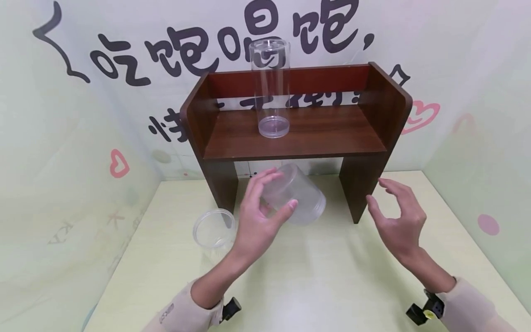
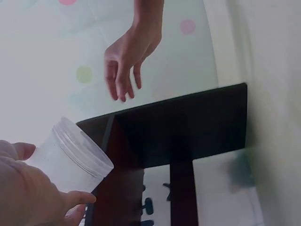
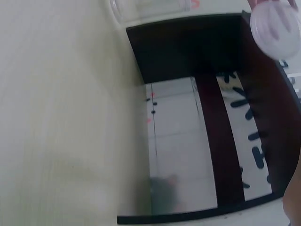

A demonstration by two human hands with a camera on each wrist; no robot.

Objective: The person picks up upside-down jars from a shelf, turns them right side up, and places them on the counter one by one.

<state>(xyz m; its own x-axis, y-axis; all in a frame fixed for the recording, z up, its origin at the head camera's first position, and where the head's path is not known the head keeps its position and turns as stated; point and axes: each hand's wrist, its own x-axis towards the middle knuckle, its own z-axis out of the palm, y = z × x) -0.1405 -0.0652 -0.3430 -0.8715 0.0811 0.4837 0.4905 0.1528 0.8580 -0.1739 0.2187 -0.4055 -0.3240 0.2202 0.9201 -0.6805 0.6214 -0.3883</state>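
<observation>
My left hand [image 1: 258, 220] grips a frosted, see-through plastic jar [image 1: 306, 199] between thumb and fingers. The jar is tilted in front of the wooden shelf's lower opening, held above the table. In the left wrist view, the jar's ridged rim [image 2: 84, 148] points away from the palm. My right hand [image 1: 401, 219] hovers by the shelf's right side panel, thumb and fingers curved apart around empty air. A tall clear cylinder [image 1: 274, 127] stands upright on the shelf board. Left of my left hand, a clear round container [image 1: 213, 228] stands on the table.
The dark brown wooden shelf [image 1: 323, 133] stands at the back of the pale table [image 1: 315, 276], with two side panels and an open space under its board. Behind it hangs a white backdrop [image 1: 124, 27] with black lettering. Fabric walls flank both sides.
</observation>
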